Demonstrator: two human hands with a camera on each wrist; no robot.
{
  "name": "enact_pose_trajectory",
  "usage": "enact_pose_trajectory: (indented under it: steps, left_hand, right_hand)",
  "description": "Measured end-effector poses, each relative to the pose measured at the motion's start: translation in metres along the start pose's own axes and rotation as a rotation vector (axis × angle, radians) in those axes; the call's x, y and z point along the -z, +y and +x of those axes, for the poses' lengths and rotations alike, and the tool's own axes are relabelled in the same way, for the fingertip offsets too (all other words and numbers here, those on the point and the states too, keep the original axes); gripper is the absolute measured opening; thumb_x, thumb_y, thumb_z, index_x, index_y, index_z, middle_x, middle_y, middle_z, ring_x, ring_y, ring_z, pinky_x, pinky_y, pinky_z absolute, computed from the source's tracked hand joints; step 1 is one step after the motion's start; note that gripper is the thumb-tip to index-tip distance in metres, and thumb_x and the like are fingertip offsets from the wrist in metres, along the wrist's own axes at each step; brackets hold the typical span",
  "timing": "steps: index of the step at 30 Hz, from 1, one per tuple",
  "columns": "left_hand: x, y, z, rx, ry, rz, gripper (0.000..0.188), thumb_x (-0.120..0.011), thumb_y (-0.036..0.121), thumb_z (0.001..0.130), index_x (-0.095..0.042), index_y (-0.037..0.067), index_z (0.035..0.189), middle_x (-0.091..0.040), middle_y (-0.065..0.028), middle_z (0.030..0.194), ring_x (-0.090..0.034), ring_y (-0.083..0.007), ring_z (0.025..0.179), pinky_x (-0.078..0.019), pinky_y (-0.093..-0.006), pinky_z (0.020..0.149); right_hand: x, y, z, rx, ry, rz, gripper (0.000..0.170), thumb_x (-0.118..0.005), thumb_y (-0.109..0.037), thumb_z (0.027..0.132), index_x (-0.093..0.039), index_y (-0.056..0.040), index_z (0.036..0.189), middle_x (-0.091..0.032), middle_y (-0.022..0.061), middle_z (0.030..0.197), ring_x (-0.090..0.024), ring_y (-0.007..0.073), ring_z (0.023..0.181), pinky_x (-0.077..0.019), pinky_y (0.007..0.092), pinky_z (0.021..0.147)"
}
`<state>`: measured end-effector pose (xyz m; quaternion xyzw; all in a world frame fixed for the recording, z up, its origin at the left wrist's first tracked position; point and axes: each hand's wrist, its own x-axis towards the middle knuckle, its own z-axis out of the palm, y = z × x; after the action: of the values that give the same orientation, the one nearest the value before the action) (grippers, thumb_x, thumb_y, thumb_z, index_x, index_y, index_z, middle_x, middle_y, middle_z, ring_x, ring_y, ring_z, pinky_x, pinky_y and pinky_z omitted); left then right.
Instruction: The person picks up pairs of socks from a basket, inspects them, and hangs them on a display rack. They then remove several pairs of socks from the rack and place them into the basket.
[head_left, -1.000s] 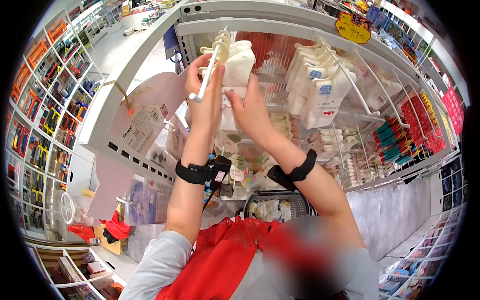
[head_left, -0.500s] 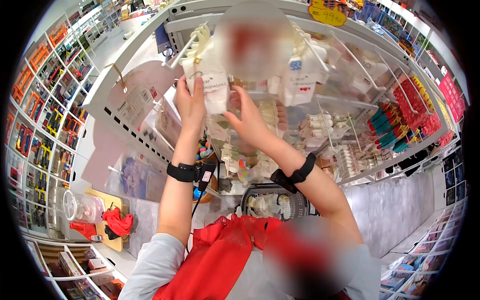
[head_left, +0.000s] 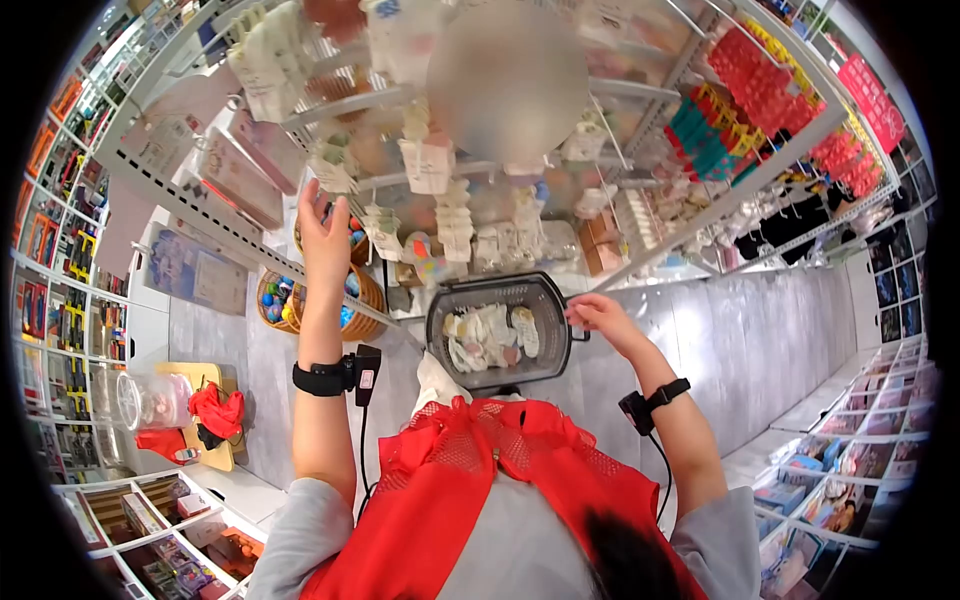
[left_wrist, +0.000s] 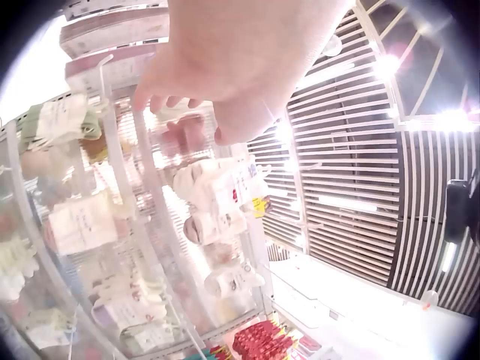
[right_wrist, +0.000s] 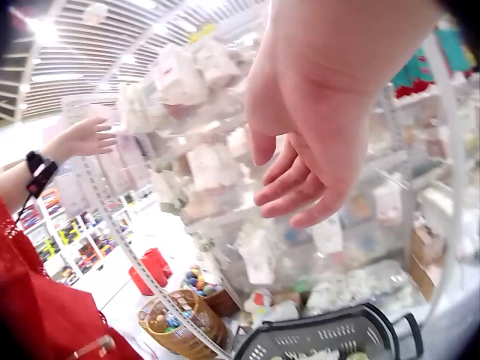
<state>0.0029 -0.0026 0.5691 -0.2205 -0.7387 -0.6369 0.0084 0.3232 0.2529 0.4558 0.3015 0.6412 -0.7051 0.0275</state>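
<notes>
My left hand [head_left: 325, 240] is raised before the shelf rack with its fingers loosely extended and nothing in them. Above it in the head view, white packs of socks [head_left: 270, 75] hang from a hook at the upper left. My right hand [head_left: 605, 320] is held out low on the other side, fingers relaxed and empty, close to the handle side of a grey shopping basket [head_left: 437, 335]. Several cream-coloured sock packs [head_left: 485, 335] lie inside that basket. The right wrist view has the hand [right_wrist: 311, 142] dangling above the basket rim [right_wrist: 300, 326].
More sock packs [head_left: 427, 165] hang lower on the rack. Wicker baskets [head_left: 372, 300] of colourful balls stand at the left, near a white upright. Red and teal socks [head_left: 710, 140] hang at the right. A wooden stool [head_left: 225, 455] with red cloth stands on the grey floor.
Both hands have come away from the sock packs on the upper-left hook; the right hand has moved down and right toward the basket. The head view has tilted down.
</notes>
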Motion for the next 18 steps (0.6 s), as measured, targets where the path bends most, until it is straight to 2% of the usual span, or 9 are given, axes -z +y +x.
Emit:
enact_pose_trajectory:
  steps: [2, 5, 8, 11, 13, 14, 17, 18]
  left_hand:
    - [-0.015, -0.004, -0.018, 0.035, -0.039, 0.064, 0.053, -0.052, 0.018, 0.087, -0.026, 0.001, 0.13, -0.033, -0.0181, 0.131, -0.034, -0.0265, 0.123, -0.0323, -0.0365, 0.097]
    - [-0.032, -0.006, -0.032, 0.105, -0.102, 0.076, 0.052, -0.051, 0.019, 0.087, -0.028, 0.002, 0.13, -0.033, -0.0188, 0.13, -0.034, -0.026, 0.122, -0.0324, -0.0363, 0.096]
    - [-0.052, -0.034, -0.033, 0.099, -0.177, 0.136, 0.052, -0.051, 0.022, 0.087, -0.029, 0.003, 0.13, -0.035, -0.0186, 0.129, -0.036, -0.0268, 0.121, -0.0321, -0.035, 0.095]
    - [-0.078, -0.065, -0.036, 0.085, -0.234, 0.166, 0.049, -0.052, 0.023, 0.086, -0.034, 0.002, 0.127, -0.04, -0.018, 0.126, -0.038, -0.0281, 0.118, -0.0319, -0.0344, 0.095]
    - [-0.094, -0.088, -0.041, 0.088, -0.269, 0.17, 0.047, -0.052, 0.022, 0.086, -0.037, 0.001, 0.124, -0.041, -0.0183, 0.124, -0.038, -0.0282, 0.117, -0.0318, -0.0343, 0.095]
    - [-0.099, -0.096, -0.046, 0.173, -0.283, 0.207, 0.045, -0.053, 0.021, 0.085, -0.04, -0.001, 0.121, -0.042, -0.0184, 0.123, -0.039, -0.0288, 0.116, -0.0313, -0.0344, 0.095]
    - [-0.101, -0.155, -0.047, 0.074, -0.369, 0.215, 0.045, -0.054, 0.02, 0.084, -0.04, -0.001, 0.121, -0.043, -0.0182, 0.121, -0.04, -0.0295, 0.113, -0.0313, -0.0346, 0.095]
    - [-0.097, -0.176, -0.047, 0.099, -0.373, 0.254, 0.044, -0.054, 0.02, 0.084, -0.041, 0.0, 0.121, -0.044, -0.0172, 0.121, -0.041, -0.0278, 0.113, -0.0319, -0.0335, 0.094]
  right_hand:
    - [0.031, 0.051, -0.027, -0.207, 0.146, 0.07, 0.028, -0.047, -0.023, 0.088, -0.053, -0.0062, 0.109, -0.061, 0.006, 0.1, -0.058, 0.0165, 0.089, -0.0442, 0.0281, 0.074]
    - [0.059, 0.128, -0.065, -0.382, 0.298, 0.277, 0.027, -0.048, -0.024, 0.087, -0.052, -0.0075, 0.108, -0.061, 0.0056, 0.1, -0.058, 0.0177, 0.089, -0.0441, 0.0316, 0.073]
    - [0.064, 0.205, -0.098, -0.528, 0.43, 0.354, 0.025, -0.049, -0.023, 0.085, -0.052, -0.0084, 0.106, -0.061, 0.0046, 0.097, -0.057, 0.0176, 0.087, -0.0437, 0.031, 0.072]
    - [0.045, 0.261, -0.118, -0.642, 0.471, 0.448, 0.025, -0.05, -0.024, 0.084, -0.052, -0.0084, 0.104, -0.06, 0.004, 0.094, -0.057, 0.0173, 0.085, -0.0439, 0.0318, 0.07]
    - [0.027, 0.277, -0.118, -0.702, 0.45, 0.442, 0.027, -0.05, -0.026, 0.085, -0.052, -0.0093, 0.106, -0.06, 0.0055, 0.097, -0.057, 0.0174, 0.087, -0.0433, 0.0315, 0.072]
    - [0.016, 0.286, -0.117, -0.736, 0.439, 0.438, 0.028, -0.05, -0.027, 0.085, -0.051, -0.0097, 0.107, -0.061, 0.0062, 0.099, -0.057, 0.0174, 0.089, -0.043, 0.0314, 0.073]
    - [-0.006, 0.305, -0.077, -0.692, 0.324, 0.324, 0.029, -0.051, -0.028, 0.085, -0.051, -0.0098, 0.108, -0.061, 0.0056, 0.097, -0.057, 0.017, 0.087, -0.0437, 0.0301, 0.071]
    - [-0.018, 0.307, -0.055, -0.693, 0.369, 0.342, 0.03, -0.051, -0.029, 0.085, -0.051, -0.0091, 0.107, -0.061, 0.0059, 0.097, -0.057, 0.0169, 0.086, -0.044, 0.0296, 0.071]
